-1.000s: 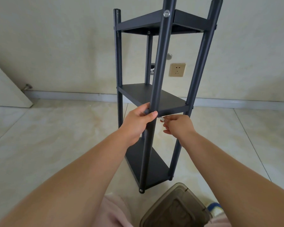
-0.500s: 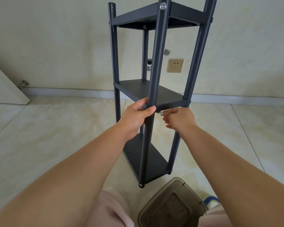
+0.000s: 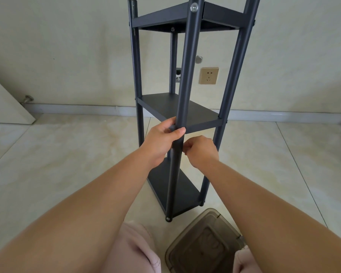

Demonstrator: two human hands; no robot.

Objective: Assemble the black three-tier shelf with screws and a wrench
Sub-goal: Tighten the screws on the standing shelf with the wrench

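Observation:
The black three-tier shelf (image 3: 177, 109) stands upright on the tiled floor just in front of me. My left hand (image 3: 161, 142) grips its near front post (image 3: 187, 75) at the height of the middle tier. My right hand (image 3: 202, 152) is right of that post, just under the middle tier's front edge, with its fingers curled in a pinch on a small wrench that the fingers hide. A silver screw head (image 3: 194, 7) shows on the post at the top tier. The bottom tier (image 3: 165, 182) sits low between the posts.
A brown translucent bin (image 3: 203, 243) sits on the floor by my knees, right below the shelf's foot. A white board (image 3: 6, 107) leans at the left wall. A wall socket (image 3: 208, 75) is behind the shelf. Open tile floor lies on both sides.
My right hand has moved left and down toward the front post, and the small silvery tool tip seen between its fingers is now hidden. My left hand keeps its grip.

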